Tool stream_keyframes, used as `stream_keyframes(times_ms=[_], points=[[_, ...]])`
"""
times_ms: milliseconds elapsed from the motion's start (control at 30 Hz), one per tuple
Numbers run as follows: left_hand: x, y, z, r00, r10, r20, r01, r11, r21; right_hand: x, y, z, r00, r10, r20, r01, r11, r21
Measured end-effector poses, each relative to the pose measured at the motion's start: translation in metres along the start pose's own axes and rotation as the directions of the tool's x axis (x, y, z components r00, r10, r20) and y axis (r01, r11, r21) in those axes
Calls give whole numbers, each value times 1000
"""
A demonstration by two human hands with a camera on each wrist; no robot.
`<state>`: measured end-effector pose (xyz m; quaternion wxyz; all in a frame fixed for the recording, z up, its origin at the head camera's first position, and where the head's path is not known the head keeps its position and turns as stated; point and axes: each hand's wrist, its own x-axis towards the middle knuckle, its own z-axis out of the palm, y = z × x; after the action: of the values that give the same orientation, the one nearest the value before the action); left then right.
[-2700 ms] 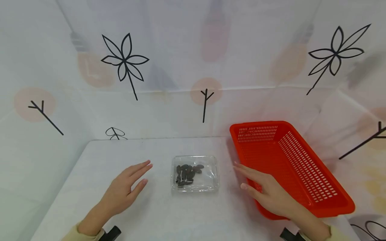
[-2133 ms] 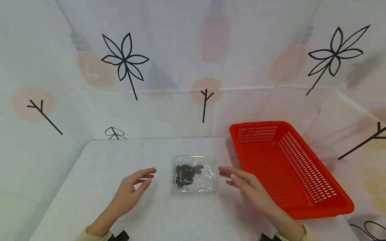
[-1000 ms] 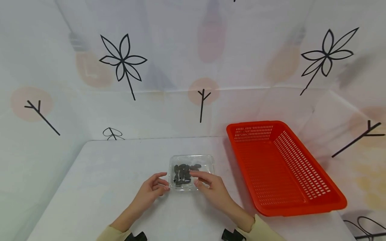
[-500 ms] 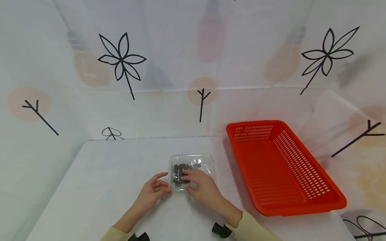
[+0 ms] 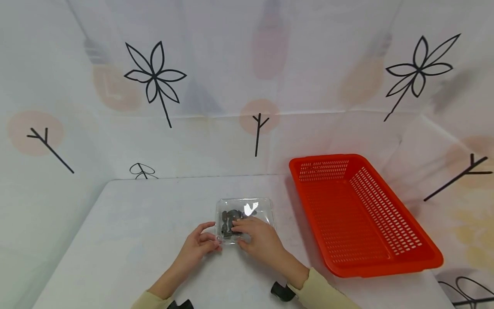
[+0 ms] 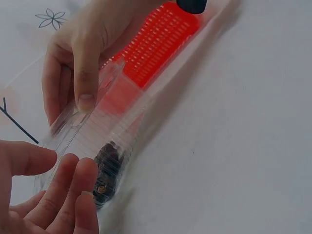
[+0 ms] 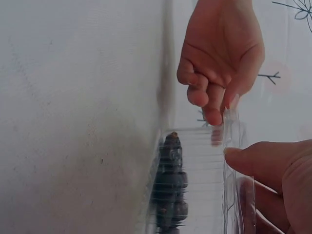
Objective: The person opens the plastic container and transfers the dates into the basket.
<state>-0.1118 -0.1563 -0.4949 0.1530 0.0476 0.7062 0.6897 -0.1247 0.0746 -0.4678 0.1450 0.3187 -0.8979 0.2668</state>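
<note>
A clear plastic clamshell box (image 5: 263,206) sits on the table in the head view, with several dark, oval, wrinkled pieces (image 5: 233,216) inside. My left hand (image 5: 196,246) is at its front left corner, bent fingers and thumb pinching the edge. Reaching over the front of the lid, my right hand (image 5: 263,241) has its fingers on top and its thumb at the front rim. In the right wrist view, the right thumb (image 7: 261,158) presses on the rim, fingers on the other side. The left wrist view shows the left fingertips (image 6: 85,173) against the box wall.
A red plastic basket (image 5: 366,267) with perforated walls stands right of the box, near the table's right side. White cloth (image 5: 216,146) printed with plants hangs behind the white table (image 5: 127,240).
Both hands have come inward from either side of the box to its front edge. The right hand has moved left over the lid. A bright glint now shows on the lid.
</note>
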Motion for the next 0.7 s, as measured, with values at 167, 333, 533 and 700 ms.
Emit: stream_keyframes(times_ms=[167, 333, 533, 700], points=[[2, 0, 6, 999, -42, -11, 41, 999, -19, 1, 0, -1, 1000, 4, 19, -4, 1000, -15], [3, 0, 11, 997, -62, -48, 60, 997, -41, 2, 0, -1, 1000, -8, 18, 9, 999, -35], [4, 1, 14, 993, -75, -90, 70, 996, -56, 4, -1, 1, 993, -114, -1, 113, 978, -174], [4, 1, 15, 993, -61, -98, 54, 996, -70, 7, -3, 5, 969, -241, -46, 218, 932, -290]])
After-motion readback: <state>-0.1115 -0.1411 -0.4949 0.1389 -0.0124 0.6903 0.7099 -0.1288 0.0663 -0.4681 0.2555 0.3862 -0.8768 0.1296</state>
